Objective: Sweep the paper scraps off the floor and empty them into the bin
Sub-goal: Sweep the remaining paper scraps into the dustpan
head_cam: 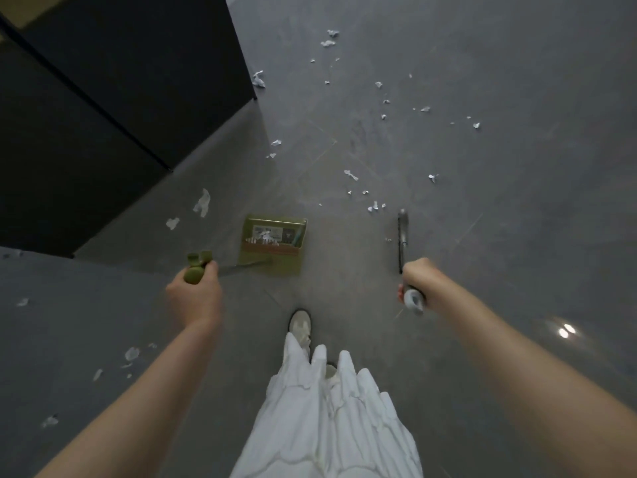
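White paper scraps [351, 174] lie scattered beyond the green dustpan [272, 244].

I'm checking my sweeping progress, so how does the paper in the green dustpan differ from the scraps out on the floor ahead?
The paper in the dustpan is bunched into one small pile, while the floor scraps lie scattered and apart. The pile sits near the left hand, which holds the pan's handle; the floor scraps lie farther ahead, beyond the broom in the right hand. Both are white and crumpled.

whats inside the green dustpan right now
A small heap of white paper scraps lies in the green dustpan, beside what looks like a printed label. The pan's near wall hides anything lying behind it.
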`<state>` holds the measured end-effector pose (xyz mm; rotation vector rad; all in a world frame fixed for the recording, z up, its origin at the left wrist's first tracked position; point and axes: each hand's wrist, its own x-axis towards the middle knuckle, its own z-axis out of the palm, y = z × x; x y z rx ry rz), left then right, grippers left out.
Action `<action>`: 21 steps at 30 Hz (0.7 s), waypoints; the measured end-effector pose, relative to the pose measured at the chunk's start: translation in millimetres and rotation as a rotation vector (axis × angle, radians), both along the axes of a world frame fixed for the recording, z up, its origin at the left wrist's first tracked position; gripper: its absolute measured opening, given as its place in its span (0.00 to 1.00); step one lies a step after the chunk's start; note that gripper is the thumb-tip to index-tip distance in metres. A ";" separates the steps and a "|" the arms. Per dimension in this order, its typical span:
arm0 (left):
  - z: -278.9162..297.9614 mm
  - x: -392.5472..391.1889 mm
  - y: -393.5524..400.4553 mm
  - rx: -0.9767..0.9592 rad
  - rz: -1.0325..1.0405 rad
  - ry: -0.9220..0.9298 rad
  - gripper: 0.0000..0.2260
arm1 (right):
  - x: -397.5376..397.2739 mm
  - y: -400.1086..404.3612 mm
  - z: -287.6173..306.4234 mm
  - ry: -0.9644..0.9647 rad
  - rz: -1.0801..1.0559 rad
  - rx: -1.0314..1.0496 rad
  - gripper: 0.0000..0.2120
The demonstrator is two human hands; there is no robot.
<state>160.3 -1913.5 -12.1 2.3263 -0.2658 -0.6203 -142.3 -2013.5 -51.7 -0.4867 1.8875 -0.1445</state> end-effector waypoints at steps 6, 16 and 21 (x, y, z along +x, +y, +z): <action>-5.5 2.7 -54.0 0.005 -0.086 0.006 0.10 | -7.5 -34.9 -8.8 -0.067 -0.202 0.083 0.11; -5.1 34.4 -166.2 0.061 -0.138 -0.012 0.11 | 43.7 -150.1 4.1 -0.354 -0.429 0.068 0.12; -5.3 42.7 -214.8 0.080 -0.148 -0.020 0.10 | 56.7 -203.1 -0.3 -0.403 -0.498 0.056 0.11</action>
